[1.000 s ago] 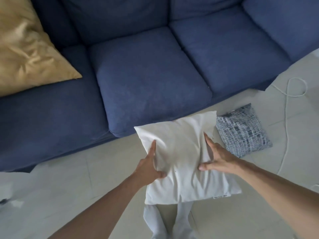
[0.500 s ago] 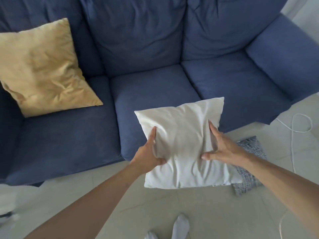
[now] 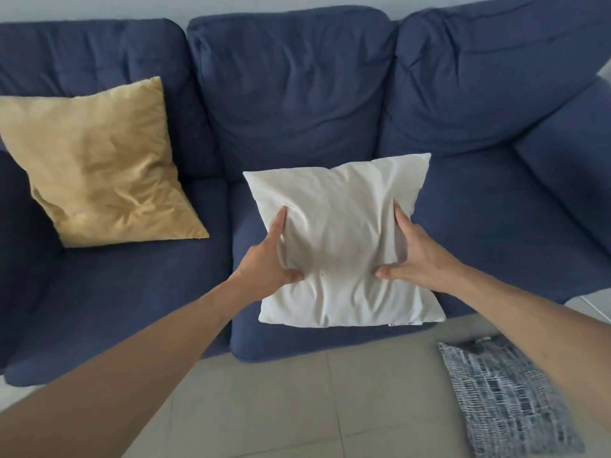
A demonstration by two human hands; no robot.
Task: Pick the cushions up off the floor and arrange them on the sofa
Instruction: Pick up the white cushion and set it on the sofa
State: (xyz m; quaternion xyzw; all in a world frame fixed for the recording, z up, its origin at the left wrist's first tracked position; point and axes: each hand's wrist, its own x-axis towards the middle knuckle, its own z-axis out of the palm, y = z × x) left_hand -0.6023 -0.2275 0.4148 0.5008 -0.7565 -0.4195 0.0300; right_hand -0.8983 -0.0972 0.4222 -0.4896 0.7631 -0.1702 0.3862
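I hold the white cushion (image 3: 340,239) between my two hands, above the middle seat of the blue sofa (image 3: 297,94); my left hand (image 3: 267,262) grips its left edge and my right hand (image 3: 413,256) grips its right edge, each with the thumb pressed into the front face and the other fingers hidden behind, so the filling is squeezed and the cover wrinkles between them; I take it by both sides because it is soft and would fold if I held one corner only; whether it already touches the seat I cannot tell. The yellow cushion (image 3: 99,166) leans against the backrest on the left seat, so I judge the middle place is the natural next one; the patterned cushion (image 3: 502,401) lies on the tiled floor (image 3: 281,408) near my right forearm, not yet picked up.
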